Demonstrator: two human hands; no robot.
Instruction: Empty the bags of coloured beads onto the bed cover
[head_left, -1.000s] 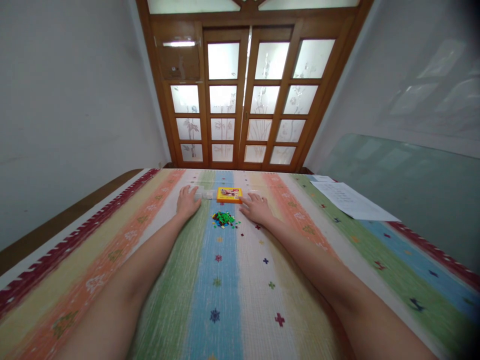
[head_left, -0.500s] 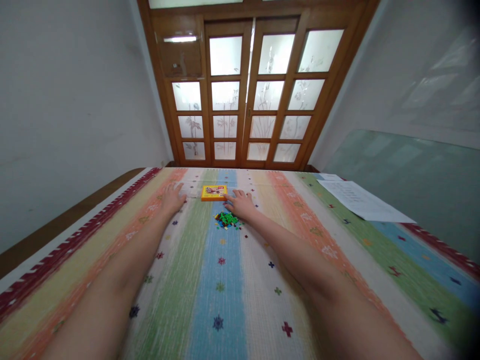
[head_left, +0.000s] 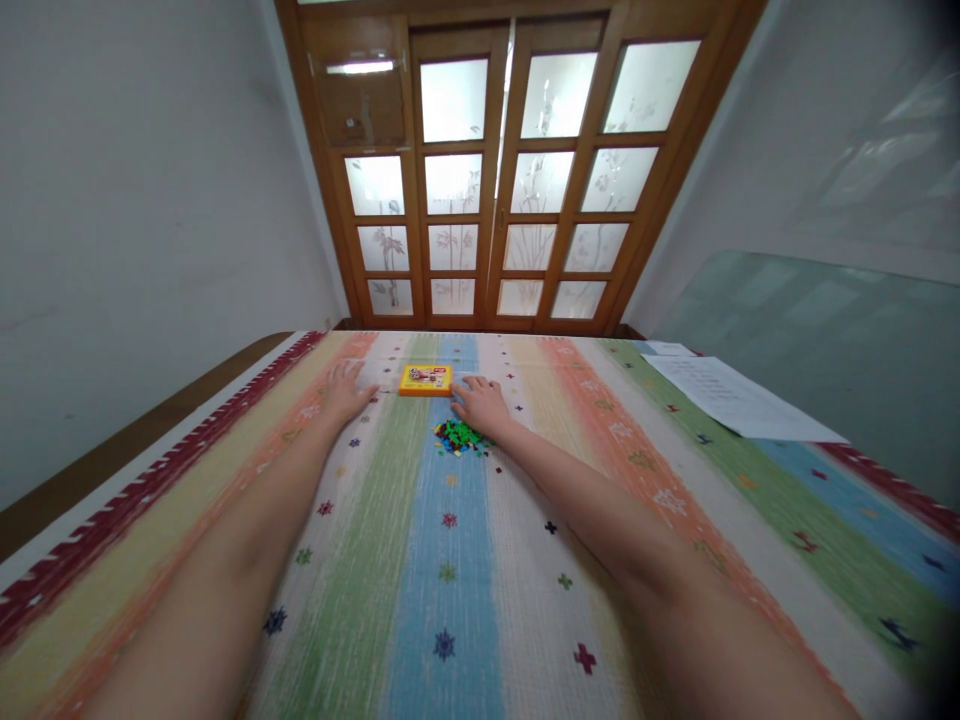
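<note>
A small yellow box (head_left: pixel 425 380) with a picture on its top lies flat on the striped tablecloth. My left hand (head_left: pixel 345 393) rests on the cloth to the left of the box, apart from it, fingers spread and holding nothing. Close by the box's right side is my right hand (head_left: pixel 480 405), its fingers outstretched and slightly curled; whether a fingertip touches the box is too small to tell. Just in front of the box, by the right wrist, sits a pile of tiny building bricks (head_left: pixel 459 436), mostly green with some blue, yellow and dark pieces.
Printed paper sheets (head_left: pixel 739 395) lie on the right part of the striped tablecloth (head_left: pixel 442 620). A pale green glass panel (head_left: pixel 817 330) leans by the right wall. Beyond the table stands a wooden door (head_left: pixel 491 170) with frosted panes.
The box sits slightly further left, and my right hand's fingers have drawn off its right edge. My left hand stays about where it was. The camera view has shifted a little.
</note>
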